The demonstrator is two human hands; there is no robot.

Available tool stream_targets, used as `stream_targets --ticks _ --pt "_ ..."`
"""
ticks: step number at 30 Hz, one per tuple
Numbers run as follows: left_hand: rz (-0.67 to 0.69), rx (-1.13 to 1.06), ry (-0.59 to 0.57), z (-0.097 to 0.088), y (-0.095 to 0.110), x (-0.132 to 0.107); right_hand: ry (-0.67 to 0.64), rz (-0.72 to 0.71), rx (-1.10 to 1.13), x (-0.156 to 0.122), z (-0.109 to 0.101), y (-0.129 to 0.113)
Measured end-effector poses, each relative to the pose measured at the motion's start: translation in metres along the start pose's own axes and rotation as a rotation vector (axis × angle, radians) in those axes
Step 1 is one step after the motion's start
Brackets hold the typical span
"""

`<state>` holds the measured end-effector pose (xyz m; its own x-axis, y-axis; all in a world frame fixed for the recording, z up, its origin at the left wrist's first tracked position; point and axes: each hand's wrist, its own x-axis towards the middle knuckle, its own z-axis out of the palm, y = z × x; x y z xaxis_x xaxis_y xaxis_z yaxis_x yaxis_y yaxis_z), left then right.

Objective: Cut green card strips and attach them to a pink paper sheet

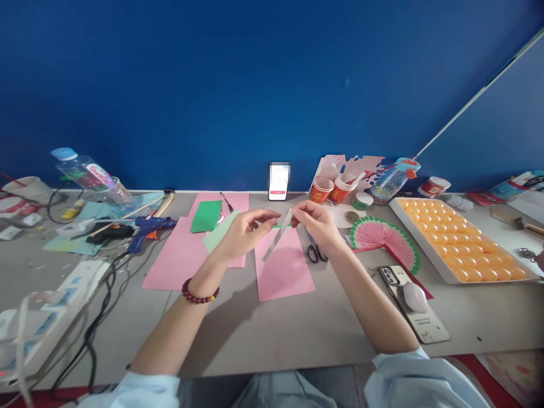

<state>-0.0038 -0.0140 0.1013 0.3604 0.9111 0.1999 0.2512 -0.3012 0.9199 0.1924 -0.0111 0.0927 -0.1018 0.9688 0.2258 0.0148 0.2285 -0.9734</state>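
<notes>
My right hand [317, 225] pinches the upper end of a thin whitish strip [275, 241] between thumb and fingers. The strip hangs down at a slant to the left. My left hand [250, 230] hovers beside it, fingers curved, thumb and forefinger slightly apart, with nothing plainly held. Below both hands lies a pink paper sheet [284, 277] with a green band [285, 226] along its far edge. Black-handled scissors [317, 253] rest by my right wrist, their blades partly hidden. Under my left forearm a pale green paper [216, 235] shows in part.
More pink paper [176, 260] and a green piece [207, 216] lie left, near a blue glue gun [148, 229] and a power strip [59, 317]. A lit phone [278, 181] stands at the wall. Right are paper cups [322, 191], a pleated watermelon fan [385, 235] and an orange-ball tray [459, 241].
</notes>
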Motion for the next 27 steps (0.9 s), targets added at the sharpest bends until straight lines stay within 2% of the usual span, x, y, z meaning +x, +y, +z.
stream_targets --ticks 3,6,12,19,21,23,27 --pt "-0.054 -0.037 -0.106 0.001 0.000 0.001 0.092 0.002 0.085 0.005 -0.006 0.003" --pt "-0.105 -0.134 -0.143 0.002 -0.005 0.002 0.190 -0.009 0.158 0.010 -0.014 0.005" --pt "-0.099 -0.203 -0.051 -0.002 -0.015 0.004 0.336 -0.018 0.174 0.015 -0.026 0.000" --pt "-0.075 -0.315 0.028 -0.003 -0.012 0.005 0.374 -0.031 0.140 0.019 -0.032 0.009" --pt "-0.065 -0.334 0.068 -0.002 -0.012 0.005 0.366 -0.033 0.079 0.021 -0.033 0.014" --pt "-0.059 -0.311 0.087 -0.002 -0.012 0.006 0.391 -0.098 -0.068 0.022 -0.033 0.017" --pt "-0.035 -0.191 0.058 0.000 -0.012 0.004 0.451 -0.414 -0.577 0.015 -0.028 0.010"
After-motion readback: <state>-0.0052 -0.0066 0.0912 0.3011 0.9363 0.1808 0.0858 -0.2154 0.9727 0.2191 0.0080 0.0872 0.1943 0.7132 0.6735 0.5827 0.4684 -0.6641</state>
